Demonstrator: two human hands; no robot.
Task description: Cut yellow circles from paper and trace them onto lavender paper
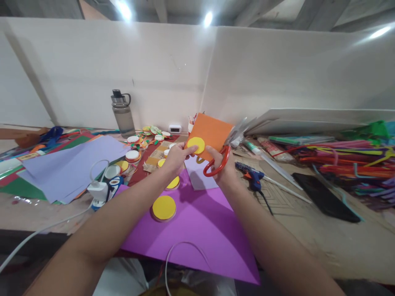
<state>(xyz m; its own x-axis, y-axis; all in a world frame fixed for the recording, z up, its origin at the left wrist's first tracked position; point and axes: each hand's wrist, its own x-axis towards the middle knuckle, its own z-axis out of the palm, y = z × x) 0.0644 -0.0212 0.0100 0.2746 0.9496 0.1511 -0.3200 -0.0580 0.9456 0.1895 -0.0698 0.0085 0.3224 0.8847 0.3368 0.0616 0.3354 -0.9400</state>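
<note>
An orange sheet of paper (pixel 214 129) is raised above the table, with a yellow paper disc (pixel 198 144) against its lower left part. My left hand (pixel 178 157) pinches the sheet and the disc together, thumb on the disc. Scissors with red handles (pixel 227 156) are in my right hand (pixel 224 166), whose thumb reaches the lower edge of the orange paper. The blades are mostly hidden behind the sheet. Below lie a lilac sheet (pixel 199 176) and a large purple sheet (pixel 197 224), with a yellow-topped round piece (pixel 164 208) on it.
Several paper-flower pieces (pixel 143 142) lie near a water bottle (pixel 122 115). Lilac sheets (pixel 77 164) and a white plug (pixel 98 190) are at left. To the right are a blue glue gun (pixel 255 179), a black phone (pixel 324 197) and colourful pipe cleaners (pixel 348 156).
</note>
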